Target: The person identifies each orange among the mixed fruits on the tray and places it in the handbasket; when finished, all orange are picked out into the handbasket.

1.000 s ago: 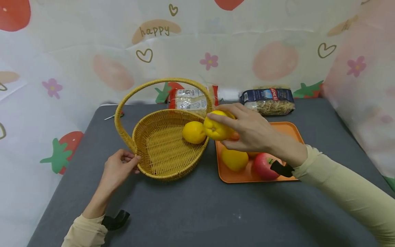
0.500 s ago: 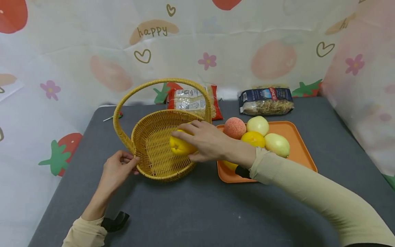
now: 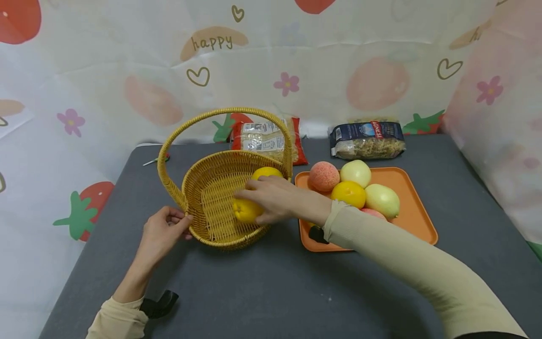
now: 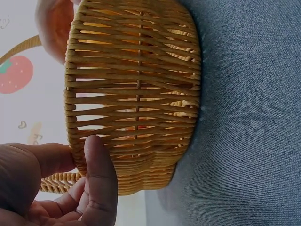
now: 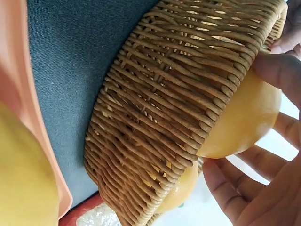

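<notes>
A yellow wicker basket [image 3: 230, 244] with a tall arched handle stands left of centre on the table. My left hand [image 3: 163, 231] pinches its left rim between thumb and forefinger, seen close up in the left wrist view. Inside the basket's right half, my right hand [image 3: 277, 198] holds a smooth yellow fruit [image 3: 244, 211] with a lobed end. Fingers and thumb spread around that fruit at rim height in the right wrist view. Another yellow fruit [image 3: 267, 173] lies behind it in the basket, partly covered by the hand.
Right of the basket, an orange tray [image 3: 417, 223] bears a rough pink fruit [image 3: 324, 176], two pale green fruits [image 3: 382, 199], a yellow one [image 3: 348, 193] and others under my right forearm. Two food packets [image 3: 368, 140] lie along the back by a patterned curtain.
My right hand has carried the yellow fruit leftward from over the tray's edge and down into the basket. My left hand has stayed on the rim.
</notes>
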The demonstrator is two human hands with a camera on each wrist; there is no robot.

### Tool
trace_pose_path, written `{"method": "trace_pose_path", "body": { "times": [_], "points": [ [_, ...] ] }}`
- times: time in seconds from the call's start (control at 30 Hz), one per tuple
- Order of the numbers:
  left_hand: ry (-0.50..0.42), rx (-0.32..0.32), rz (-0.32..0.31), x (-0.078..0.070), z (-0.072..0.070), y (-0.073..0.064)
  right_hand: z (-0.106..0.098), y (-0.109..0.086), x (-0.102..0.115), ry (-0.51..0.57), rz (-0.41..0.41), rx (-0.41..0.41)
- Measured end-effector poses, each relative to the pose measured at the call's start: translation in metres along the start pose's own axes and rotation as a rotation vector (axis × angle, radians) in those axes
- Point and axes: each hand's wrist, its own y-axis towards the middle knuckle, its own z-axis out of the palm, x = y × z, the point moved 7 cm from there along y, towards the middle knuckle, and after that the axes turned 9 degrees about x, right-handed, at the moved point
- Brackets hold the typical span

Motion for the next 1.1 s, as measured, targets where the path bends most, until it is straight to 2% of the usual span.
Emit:
{"method": "trace_pose_path", "body": {
  "times": [0.17, 0.53, 1.1],
  "points": [
    [0.007, -0.005, 0.0, 0.0, -0.001, 0.0, 0.005, 0.007, -0.001, -0.005, 0.023, 0.083],
    [0.002, -0.009, 0.008, 0.0, 0.0, 0.0, 0.011, 0.018, 0.004, 0.004, 0.046, 0.172],
    [-0.004, -0.018, 0.021, -0.001, 0.001, 0.001, 0.014, 0.015, 0.001, 0.051, 0.06, 0.158]
  ]
}}
